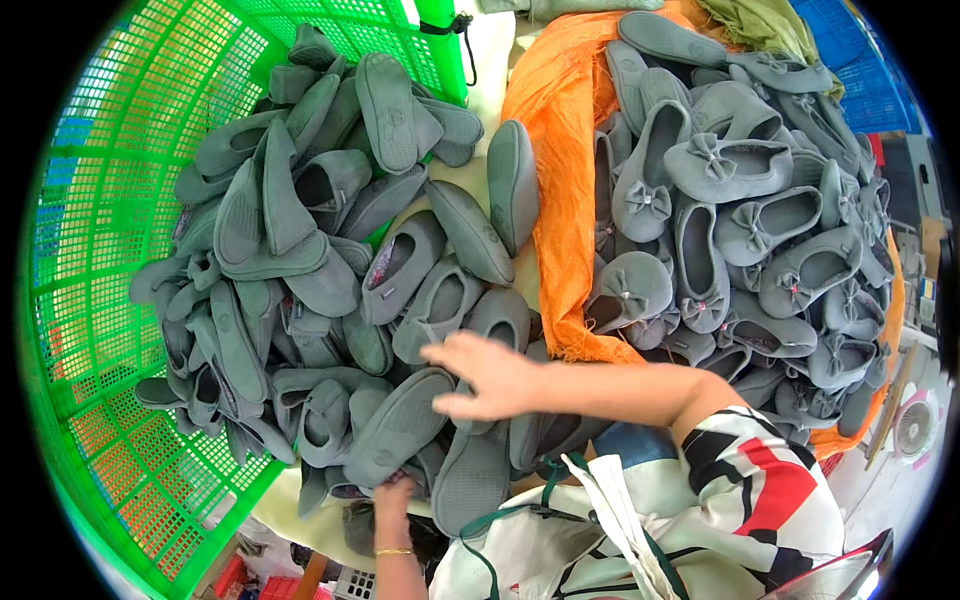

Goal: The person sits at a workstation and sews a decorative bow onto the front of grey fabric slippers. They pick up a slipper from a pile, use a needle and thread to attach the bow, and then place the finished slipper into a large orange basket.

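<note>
A large heap of grey slippers point(290, 290) spreads out of a green basket, some soles up and some showing their openings. At the near edge of the heap, my left hand point(393, 492) is closed at the lower end of a sole-up grey slipper point(400, 428); the slipper hides most of its fingers. My right hand point(490, 377) is open just right of that slipper's upper end, thumb and fingers apart, with nothing in it. Below it another grey slipper point(470, 480) lies sole up.
The green mesh basket point(110, 290) curves around the left and back of the heap. To the right, an orange sack point(560, 200) holds many grey bow-trimmed shoes point(730, 165). Blue crates point(875, 75) stand at the far right, and a small fan point(913, 428) is at the right edge.
</note>
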{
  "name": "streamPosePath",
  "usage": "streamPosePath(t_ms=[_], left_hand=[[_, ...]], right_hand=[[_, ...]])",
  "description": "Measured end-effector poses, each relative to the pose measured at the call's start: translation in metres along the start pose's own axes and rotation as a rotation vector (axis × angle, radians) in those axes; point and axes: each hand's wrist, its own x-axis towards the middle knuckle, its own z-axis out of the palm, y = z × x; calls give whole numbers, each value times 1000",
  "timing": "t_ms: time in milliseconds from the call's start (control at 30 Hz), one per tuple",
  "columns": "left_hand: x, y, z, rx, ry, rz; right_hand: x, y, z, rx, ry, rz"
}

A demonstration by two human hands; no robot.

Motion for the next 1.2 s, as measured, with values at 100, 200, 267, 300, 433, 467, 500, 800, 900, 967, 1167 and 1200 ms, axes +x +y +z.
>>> streamPosePath(t_ms=[100, 200, 267, 300, 433, 467, 500, 800, 900, 967, 1167, 1200], left_hand=[[1, 78, -19, 703, 491, 483], [-2, 174, -14, 663, 593, 880], [8, 236, 19, 589, 486, 1070], [15, 266, 55, 584, 382, 1140], [72, 318, 199, 586, -130, 1049], [107, 310, 223, 672, -137, 959], [137, 302, 251, 578, -134, 780], [64, 247, 261, -257, -517, 301], [38, 191, 202, -191, -381, 288], [0, 156, 161, -227, -259, 285], [-89, 47, 87, -521, 81, 39], [-90, 26, 81, -486, 74, 30]], right_hand=[[26, 27, -74, -199, 376, -48], [59, 83, -147, -197, 574, 288], [80, 110, -172, -183, 598, 431], [88, 130, -179, -262, 576, 547], [101, 201, -147, -189, 465, 965], [107, 198, -133, -186, 346, 1014], [105, 205, -112, -262, 374, 944], [51, 80, -53, -563, 499, 375], [15, 38, -6, -467, 268, 229], [-10, 6, 24, -434, 157, 95], [-70, -59, 91, -460, -285, -247], [-73, -55, 103, -499, -329, -253]])
